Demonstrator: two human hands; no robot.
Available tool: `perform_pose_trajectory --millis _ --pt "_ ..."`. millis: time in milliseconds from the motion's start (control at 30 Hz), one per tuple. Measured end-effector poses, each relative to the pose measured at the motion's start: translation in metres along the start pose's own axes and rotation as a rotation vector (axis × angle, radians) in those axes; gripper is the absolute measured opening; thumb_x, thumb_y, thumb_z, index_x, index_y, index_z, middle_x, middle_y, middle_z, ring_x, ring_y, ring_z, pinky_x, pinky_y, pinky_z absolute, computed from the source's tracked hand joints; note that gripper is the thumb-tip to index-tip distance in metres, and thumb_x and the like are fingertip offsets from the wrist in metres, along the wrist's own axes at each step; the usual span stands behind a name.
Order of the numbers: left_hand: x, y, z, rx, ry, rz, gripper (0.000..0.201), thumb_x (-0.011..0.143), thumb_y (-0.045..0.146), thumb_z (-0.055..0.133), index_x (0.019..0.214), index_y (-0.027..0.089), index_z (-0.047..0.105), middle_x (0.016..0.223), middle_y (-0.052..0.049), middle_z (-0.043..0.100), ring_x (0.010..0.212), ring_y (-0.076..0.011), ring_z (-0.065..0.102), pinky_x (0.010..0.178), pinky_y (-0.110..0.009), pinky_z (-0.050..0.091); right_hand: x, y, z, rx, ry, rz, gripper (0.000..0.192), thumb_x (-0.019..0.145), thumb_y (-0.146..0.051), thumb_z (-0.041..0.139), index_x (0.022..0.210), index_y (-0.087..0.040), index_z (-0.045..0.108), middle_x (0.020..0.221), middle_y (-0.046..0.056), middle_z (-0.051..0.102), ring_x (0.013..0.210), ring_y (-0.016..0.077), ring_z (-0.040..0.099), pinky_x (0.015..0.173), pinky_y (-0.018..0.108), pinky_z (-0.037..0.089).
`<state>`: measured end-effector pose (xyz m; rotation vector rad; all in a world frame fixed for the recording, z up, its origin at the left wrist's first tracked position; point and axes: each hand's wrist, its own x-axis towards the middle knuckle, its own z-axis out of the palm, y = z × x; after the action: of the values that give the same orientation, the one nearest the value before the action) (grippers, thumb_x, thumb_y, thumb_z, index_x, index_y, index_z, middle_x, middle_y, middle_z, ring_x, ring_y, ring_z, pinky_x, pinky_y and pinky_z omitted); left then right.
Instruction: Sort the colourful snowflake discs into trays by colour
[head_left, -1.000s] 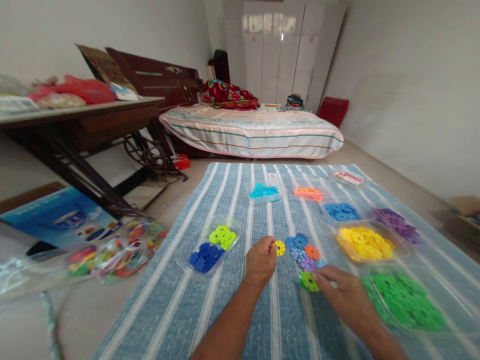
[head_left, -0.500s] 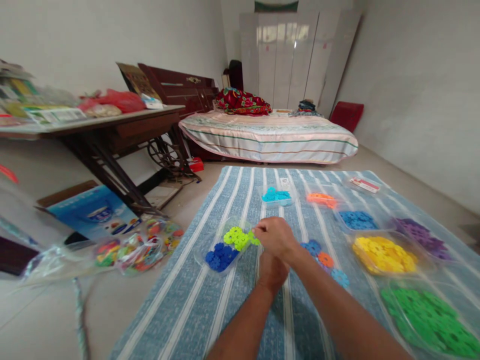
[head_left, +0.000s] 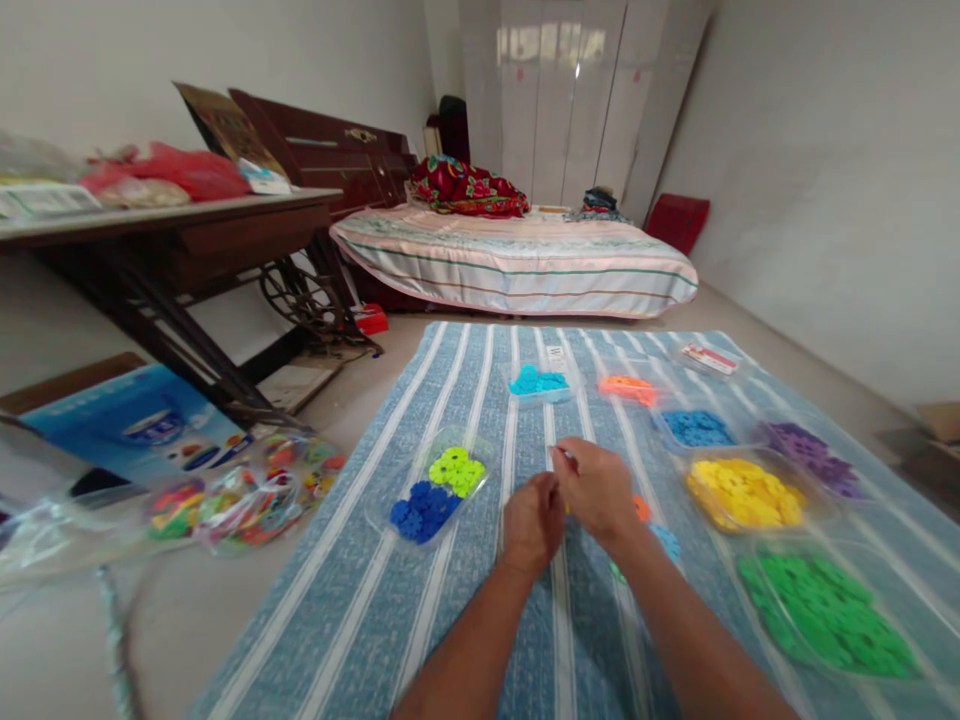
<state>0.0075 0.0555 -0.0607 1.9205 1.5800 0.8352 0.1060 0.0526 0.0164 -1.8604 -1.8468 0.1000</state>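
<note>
My left hand [head_left: 534, 522] is closed in a loose fist above the cloth, its fingers curled toward the right hand. My right hand [head_left: 598, 492] is closed in a pinch just beside it, the fingertips almost meeting. Whatever lies between the fingers is hidden. Partly behind my right wrist are an orange flower-shaped disc [head_left: 641, 508] and a light-blue flower-shaped disc [head_left: 666, 541]. To the left of both hands stands a clear tub [head_left: 471, 440] with yellow-green discs [head_left: 454, 470] at its far end and dark-blue discs [head_left: 424, 511] at its near end.
Striped cloth [head_left: 352, 590] covers the work surface. Clear tubs at back and right hold turquoise [head_left: 538, 383], orange [head_left: 628, 389], blue [head_left: 696, 428], purple [head_left: 814, 458], yellow [head_left: 746, 492] and green discs [head_left: 825, 610]. A sewing-machine table [head_left: 225, 235] stands left, a bed [head_left: 517, 260] beyond.
My right hand has drawn back from the yellow-green discs to beside my left hand. My left hand, earlier partly covered by the right, now shows more fully. The view has shifted slightly.
</note>
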Motion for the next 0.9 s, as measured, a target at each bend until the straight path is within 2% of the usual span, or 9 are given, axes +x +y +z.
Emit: perform_pose_trajectory --millis 100,167,233,367,500,633,767,900 --pt "-0.001 -0.003 -0.003 -0.059 -0.022 0.036 0.019 0.08 0.022 0.047 0.092 0.021 0.062 0.084 -0.001 0.067 0.079 -0.0141 0.061 0.072 -0.024 0.045 -0.023 0.046 -0.003 0.048 0.163 0.007 0.028 0.086 -0.031 0.041 0.083 -0.019 0.067 0.079 0.005 0.068 0.075 0.0153 0.06 0.07 0.024 0.038" --pt "0.0 -0.005 -0.002 -0.106 -0.023 0.028 0.018 0.08 0.023 0.047 0.091 0.021 0.061 0.084 0.0 0.067 0.078 -0.0133 0.062 0.072 -0.023 0.046 -0.032 0.066 -0.001 0.045 0.181 0.004 0.028 0.085 -0.03 0.042 0.083 -0.018 0.067 0.081 0.005 0.067 0.078 0.016 0.058 0.074 0.026 0.039" --pt "0.001 -0.006 -0.002 -0.149 -0.017 0.01 0.018 0.08 0.023 0.048 0.091 0.02 0.062 0.084 0.0 0.068 0.077 -0.0127 0.062 0.072 -0.023 0.047 -0.035 0.076 0.002 0.044 0.147 -0.016 0.026 0.084 -0.028 0.044 0.086 -0.018 0.068 0.083 0.006 0.066 0.082 0.0169 0.057 0.078 0.027 0.039" --pt "0.002 -0.001 -0.006 -0.244 -0.031 0.016 0.019 0.079 0.025 0.049 0.091 0.019 0.062 0.081 -0.001 0.068 0.073 -0.0121 0.063 0.07 -0.022 0.048 -0.03 0.065 0.011 0.063 0.042 -0.089 0.021 0.081 -0.023 0.049 0.092 -0.017 0.066 0.087 0.006 0.065 0.089 0.0178 0.055 0.082 0.027 0.038" --pt "0.003 0.002 -0.012 -0.329 -0.045 0.032 0.019 0.079 0.029 0.049 0.088 0.017 0.062 0.077 -0.001 0.068 0.069 -0.0125 0.063 0.067 -0.022 0.05 -0.02 0.046 0.018 0.019 -0.077 -0.108 0.013 0.079 -0.02 0.053 0.077 -0.018 0.065 0.082 0.006 0.063 0.089 0.0179 0.053 0.081 0.028 0.036" --pt "0.006 0.0 -0.012 -0.356 -0.033 0.007 0.023 0.078 0.032 0.05 0.091 0.017 0.061 0.077 -0.001 0.068 0.071 -0.0141 0.064 0.068 -0.024 0.051 -0.016 0.042 0.02 0.041 -0.101 -0.043 0.013 0.077 -0.018 0.054 0.07 -0.018 0.064 0.078 0.004 0.064 0.084 0.0158 0.054 0.078 0.026 0.035" --pt "0.008 0.001 -0.012 -0.286 -0.005 0.0 0.025 0.077 0.034 0.05 0.094 0.018 0.06 0.079 -0.001 0.069 0.073 -0.0147 0.065 0.072 -0.026 0.052 -0.018 0.049 0.013 0.114 -0.116 -0.01 0.015 0.077 -0.019 0.054 0.066 -0.02 0.064 0.073 0.001 0.064 0.076 0.0134 0.056 0.071 0.023 0.036" --pt "0.007 0.005 -0.014 -0.172 -0.006 0.017 0.022 0.078 0.033 0.05 0.093 0.02 0.061 0.081 -0.001 0.069 0.074 -0.0147 0.065 0.074 -0.027 0.051 -0.018 0.068 -0.012 0.078 -0.038 -0.024 0.016 0.077 -0.019 0.052 0.067 -0.02 0.065 0.072 0.002 0.064 0.074 0.0134 0.056 0.07 0.024 0.036"
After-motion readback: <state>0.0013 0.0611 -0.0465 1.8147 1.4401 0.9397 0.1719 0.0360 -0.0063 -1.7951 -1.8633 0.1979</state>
